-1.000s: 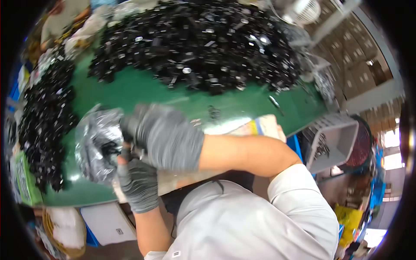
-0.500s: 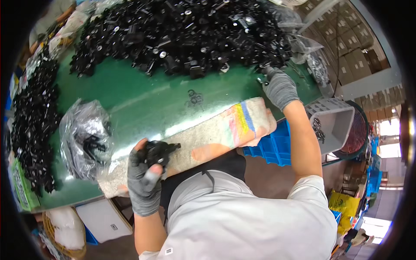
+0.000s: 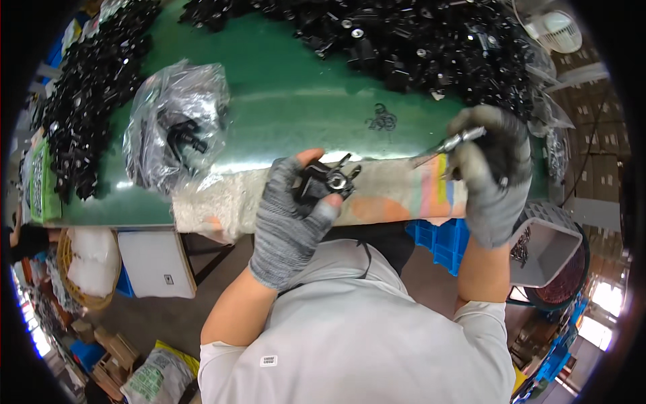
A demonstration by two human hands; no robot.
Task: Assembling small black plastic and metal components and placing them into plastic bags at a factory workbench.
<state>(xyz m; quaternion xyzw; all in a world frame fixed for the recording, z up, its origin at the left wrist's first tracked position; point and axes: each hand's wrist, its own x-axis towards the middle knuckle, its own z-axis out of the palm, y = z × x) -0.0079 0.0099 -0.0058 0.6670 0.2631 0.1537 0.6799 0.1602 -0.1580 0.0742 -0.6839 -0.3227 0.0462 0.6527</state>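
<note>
My left hand [image 3: 286,225], in a grey fingerless glove, grips a black plastic part [image 3: 315,185] with a shiny round metal centre and short prongs. It is held above the padded cloth strip [image 3: 383,185] along the table's near edge. To the right, my gloved right hand [image 3: 498,182] is closed round a slim silver metal tool [image 3: 461,139] with a thin tip pointing left. The hand is partly smeared by motion, and the tool's rear end is hidden in it. A small cluster of black rings [image 3: 382,120] lies on the green tabletop [image 3: 289,114] between and beyond the hands.
A heap of black parts [image 3: 404,47] covers the far side, and another pile [image 3: 91,108] runs along the left. A clear plastic bag [image 3: 178,128] with black pieces lies at left. Below the table's right end are a grey crate [image 3: 555,252] and a blue crate [image 3: 444,246].
My right hand has come back from the heap's edge toward me, and the silver tool now shows plainly in it. My left hand still holds the black part, now turned metal centre up. The view has shifted.
</note>
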